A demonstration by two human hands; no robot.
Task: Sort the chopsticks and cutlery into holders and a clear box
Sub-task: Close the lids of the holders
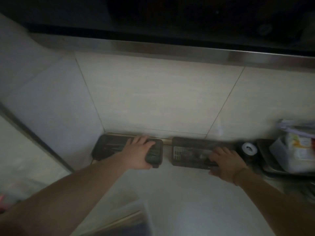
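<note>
Left hand grips dark holder at table's back-left corner; right hand grips second dark holder along back edge.

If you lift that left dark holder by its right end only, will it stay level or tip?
Likely tips: the left hand grips only the right end of the long left holder. It looks like rigid plastic, so it probably won't flex. Contents, too dim to identify, may slide.
</note>
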